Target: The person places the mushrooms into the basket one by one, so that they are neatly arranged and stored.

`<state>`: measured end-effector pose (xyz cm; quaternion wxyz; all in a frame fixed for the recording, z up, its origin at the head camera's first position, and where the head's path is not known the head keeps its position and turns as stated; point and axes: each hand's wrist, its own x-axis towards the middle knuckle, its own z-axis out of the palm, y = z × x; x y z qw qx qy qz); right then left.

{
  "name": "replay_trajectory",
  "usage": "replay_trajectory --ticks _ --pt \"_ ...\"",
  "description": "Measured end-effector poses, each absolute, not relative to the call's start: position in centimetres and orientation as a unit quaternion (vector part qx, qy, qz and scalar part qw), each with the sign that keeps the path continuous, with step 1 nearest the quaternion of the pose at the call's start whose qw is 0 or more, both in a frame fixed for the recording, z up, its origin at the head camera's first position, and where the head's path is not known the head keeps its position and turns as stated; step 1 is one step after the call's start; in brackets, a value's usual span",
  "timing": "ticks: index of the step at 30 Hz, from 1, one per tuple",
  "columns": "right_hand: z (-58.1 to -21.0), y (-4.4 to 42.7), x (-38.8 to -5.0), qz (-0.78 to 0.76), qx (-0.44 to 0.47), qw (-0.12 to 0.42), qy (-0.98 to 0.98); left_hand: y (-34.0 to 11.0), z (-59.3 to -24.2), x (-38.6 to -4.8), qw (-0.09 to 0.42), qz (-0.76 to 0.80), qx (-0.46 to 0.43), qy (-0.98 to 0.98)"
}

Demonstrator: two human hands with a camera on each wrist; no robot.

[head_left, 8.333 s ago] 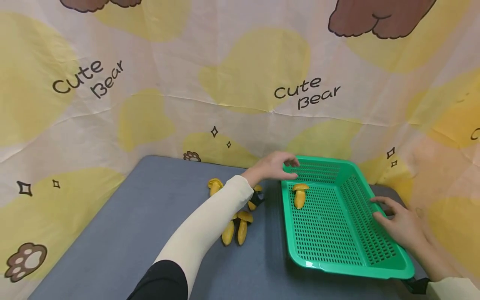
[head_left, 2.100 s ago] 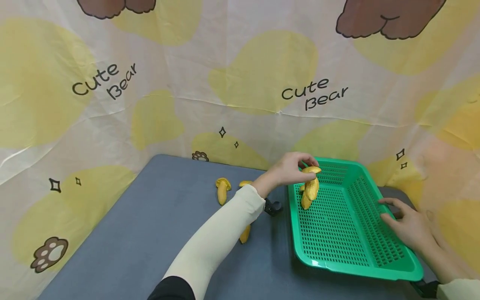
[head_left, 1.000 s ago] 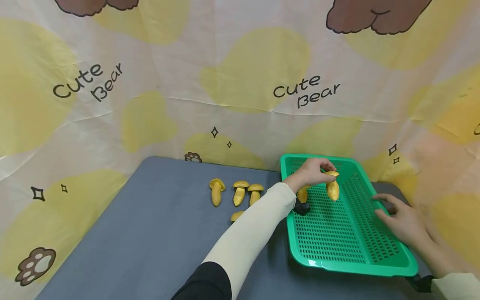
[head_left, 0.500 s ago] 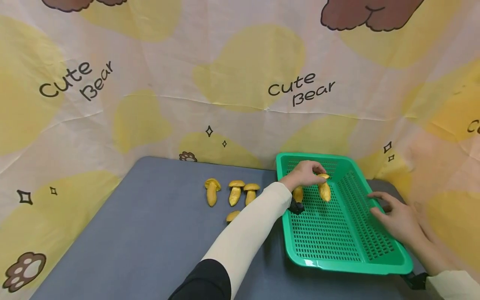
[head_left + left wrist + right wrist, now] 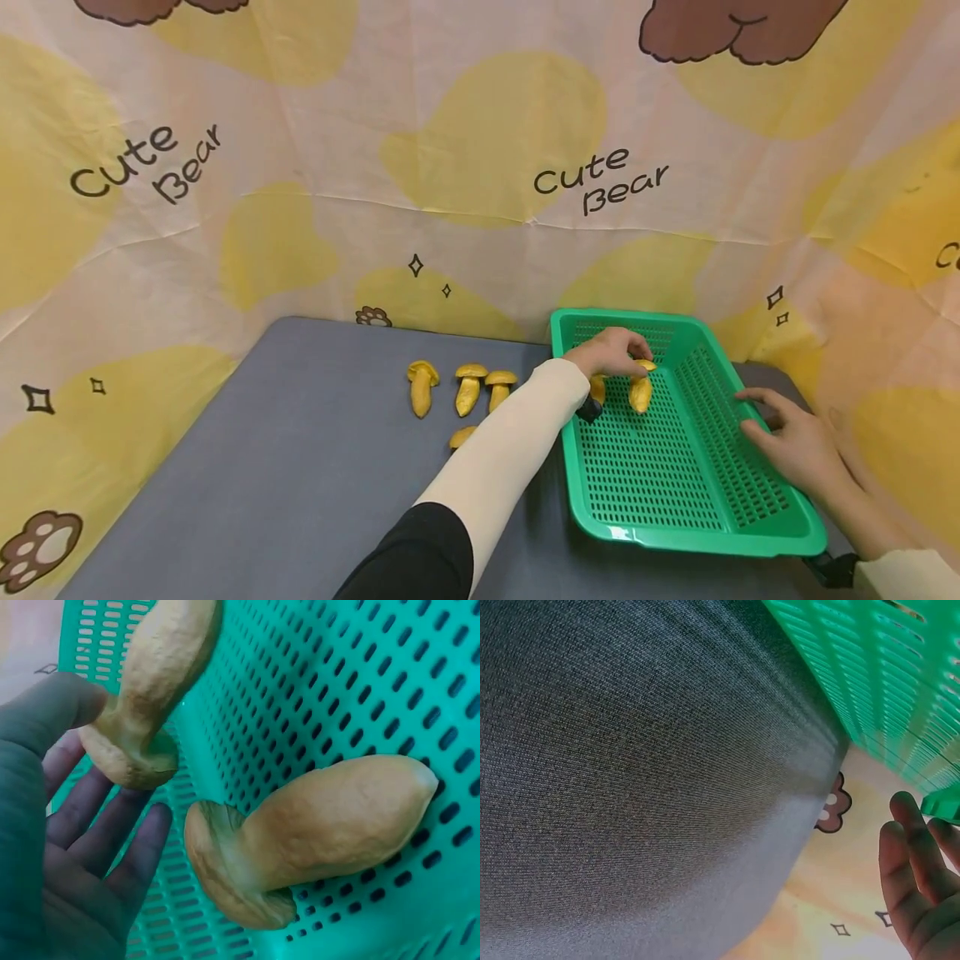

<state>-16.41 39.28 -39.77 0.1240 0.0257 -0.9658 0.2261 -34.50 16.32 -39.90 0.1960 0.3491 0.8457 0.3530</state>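
Note:
My left hand (image 5: 609, 353) pinches a yellow-brown mushroom (image 5: 640, 395) by its cap, low inside the green basket (image 5: 697, 546). In the left wrist view the thumb presses where cap meets stem, with the fingers behind the cap. Beside it, a second mushroom (image 5: 322, 825) lies in the basket, partly covered by the left hand in the head view. My right hand (image 5: 798, 442) is at the basket's right rim, fingers loosely extended; whether they touch the rim I cannot tell.
Several more mushrooms lie on the grey table (image 5: 300, 467) left of the basket, among them one mushroom (image 5: 422, 390) farthest left and another mushroom (image 5: 462, 435) partly hidden by the left sleeve. A printed cloth (image 5: 480, 167) hangs behind the table.
Earlier the left hand was over the basket without a mushroom, one lying inside. It then brought a second mushroom in and has lowered it towards the basket floor. The right hand stayed at the rim.

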Motion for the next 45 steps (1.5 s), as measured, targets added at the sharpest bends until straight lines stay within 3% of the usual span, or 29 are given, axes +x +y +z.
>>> replay_trajectory --ticks 12,45 --pt "-39.6 39.3 -16.3 0.233 0.012 0.093 -0.968 16.8 -40.7 -34.8 0.237 0.369 0.319 0.840" --pt "-39.6 39.1 -16.6 0.232 0.012 0.101 -0.967 16.4 -40.6 -34.5 0.230 0.257 0.269 0.899"
